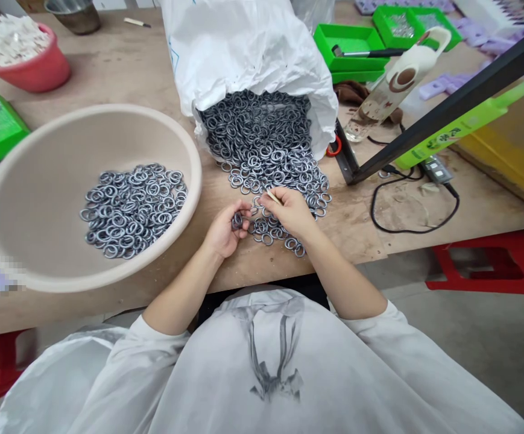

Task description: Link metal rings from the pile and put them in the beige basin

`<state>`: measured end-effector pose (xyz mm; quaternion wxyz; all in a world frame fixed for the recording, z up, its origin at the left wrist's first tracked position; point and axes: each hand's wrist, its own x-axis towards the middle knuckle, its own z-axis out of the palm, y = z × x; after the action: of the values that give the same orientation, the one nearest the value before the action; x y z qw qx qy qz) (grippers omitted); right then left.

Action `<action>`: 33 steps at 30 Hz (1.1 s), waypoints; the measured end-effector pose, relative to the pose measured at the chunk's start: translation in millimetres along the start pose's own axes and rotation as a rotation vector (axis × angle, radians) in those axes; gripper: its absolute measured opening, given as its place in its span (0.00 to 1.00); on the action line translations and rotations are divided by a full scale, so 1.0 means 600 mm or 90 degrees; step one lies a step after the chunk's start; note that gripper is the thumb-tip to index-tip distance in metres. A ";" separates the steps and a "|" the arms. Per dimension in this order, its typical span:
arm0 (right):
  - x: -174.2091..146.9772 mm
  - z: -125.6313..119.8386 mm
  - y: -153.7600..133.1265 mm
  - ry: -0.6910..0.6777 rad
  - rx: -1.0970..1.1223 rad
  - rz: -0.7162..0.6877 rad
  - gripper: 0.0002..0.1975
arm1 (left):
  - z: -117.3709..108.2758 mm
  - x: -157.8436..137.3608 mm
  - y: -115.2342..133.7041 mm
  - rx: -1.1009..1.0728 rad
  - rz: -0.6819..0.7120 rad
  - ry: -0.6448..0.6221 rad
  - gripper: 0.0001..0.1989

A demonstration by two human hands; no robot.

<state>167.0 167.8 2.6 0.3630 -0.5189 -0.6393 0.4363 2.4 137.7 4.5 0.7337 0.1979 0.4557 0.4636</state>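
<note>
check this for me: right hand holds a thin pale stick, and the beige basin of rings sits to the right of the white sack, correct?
Not quite: the head view shows the beige basin of rings to the left of the white sack. The right hand does hold a thin pale stick.

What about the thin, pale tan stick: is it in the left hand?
No: the right hand grips the thin, pale tan stick, while the left hand holds at least one dark grey, metallic-looking ring.
</note>
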 end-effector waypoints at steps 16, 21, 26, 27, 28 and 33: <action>-0.050 0.031 -0.021 0.015 0.087 -0.050 0.22 | 0.004 -0.012 -0.019 0.060 0.091 -0.132 0.25; -0.066 0.021 -0.025 0.006 -0.249 -0.165 0.25 | 0.007 -0.016 -0.014 0.030 0.065 -0.101 0.23; -0.070 0.029 -0.027 -0.005 -0.324 -0.166 0.26 | 0.007 -0.017 -0.016 0.013 0.052 -0.110 0.21; -0.067 0.029 -0.026 -0.002 -0.325 -0.164 0.26 | 0.007 -0.018 -0.017 0.011 0.049 -0.115 0.21; -0.062 0.027 -0.023 0.005 -0.324 -0.152 0.26 | 0.007 -0.020 -0.017 0.012 0.046 -0.127 0.22; -0.028 0.000 -0.003 0.077 -0.328 -0.005 0.27 | 0.009 -0.027 -0.015 0.020 0.032 -0.206 0.24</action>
<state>169.8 150.9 3.8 0.2582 -0.6166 -0.7086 0.2259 9.2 120.0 8.7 0.7824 0.2927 0.3338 0.4367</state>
